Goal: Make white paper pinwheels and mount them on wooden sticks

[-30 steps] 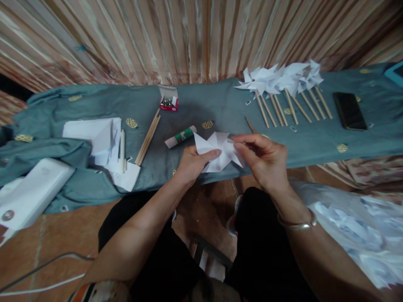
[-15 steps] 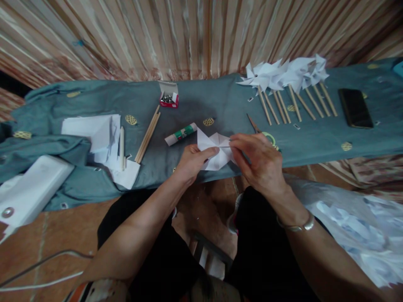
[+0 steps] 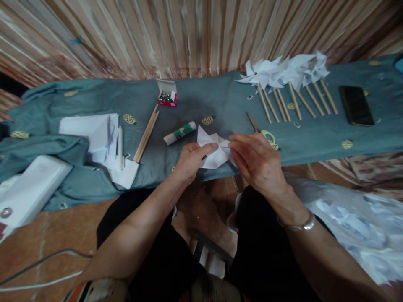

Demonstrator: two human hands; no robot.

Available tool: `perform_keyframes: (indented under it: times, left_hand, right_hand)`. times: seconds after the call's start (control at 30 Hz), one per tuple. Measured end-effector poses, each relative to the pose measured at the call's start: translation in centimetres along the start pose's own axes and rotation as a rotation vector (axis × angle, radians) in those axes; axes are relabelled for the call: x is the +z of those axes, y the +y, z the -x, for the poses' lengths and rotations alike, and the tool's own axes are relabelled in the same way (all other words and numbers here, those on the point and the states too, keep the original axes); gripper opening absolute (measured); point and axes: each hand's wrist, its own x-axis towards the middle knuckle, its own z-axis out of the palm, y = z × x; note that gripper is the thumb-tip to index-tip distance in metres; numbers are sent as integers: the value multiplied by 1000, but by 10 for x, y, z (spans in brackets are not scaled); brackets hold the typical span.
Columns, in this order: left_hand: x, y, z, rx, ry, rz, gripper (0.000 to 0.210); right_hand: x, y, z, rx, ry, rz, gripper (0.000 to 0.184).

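A white paper pinwheel (image 3: 217, 157), its blades partly folded in, is held between my two hands over the front edge of the cloth-covered table. My left hand (image 3: 193, 158) is closed on its left side, the thumb pressing near the centre. With fingers pinched together, my right hand (image 3: 256, 158) grips a paper tip on the right; the fingertips hide that part. A glue stick (image 3: 180, 133) with a green label lies just beyond my left hand. Scissors (image 3: 262, 132) with green handles rest behind my right hand.
Several finished pinwheels (image 3: 283, 73) on sticks lie at the back right, beside a phone (image 3: 357, 105). A red box of pins (image 3: 167, 98), loose wooden sticks (image 3: 146, 135), a white pen (image 3: 120, 147) and paper sheets (image 3: 88, 130) are to the left. A white device (image 3: 37, 188) sits far left.
Both hands stay nearly in place on the paper. The blade under my left thumb and the right side of the paper look folded slightly further inward. The view has shifted a little.
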Motion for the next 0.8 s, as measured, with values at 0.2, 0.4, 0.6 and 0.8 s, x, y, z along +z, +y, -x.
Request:
perform_keyframes:
  times: [0.2, 0.4, 0.6, 0.8]
  left_hand:
    - [0, 1, 1, 5, -8, 4, 23]
    - [-1, 0, 1, 10, 5, 12, 19]
    - [0, 0, 2, 8, 25, 14, 18]
    - [-2, -2, 1, 57, 65, 6, 20]
  right_hand:
    - [0, -1, -1, -26, 12, 21, 23]
    - [2, -1, 1, 10, 0, -8, 23]
    - [1, -3, -1, -12, 17, 9, 21]
    - [-1, -6, -5, 308, 114, -240, 25]
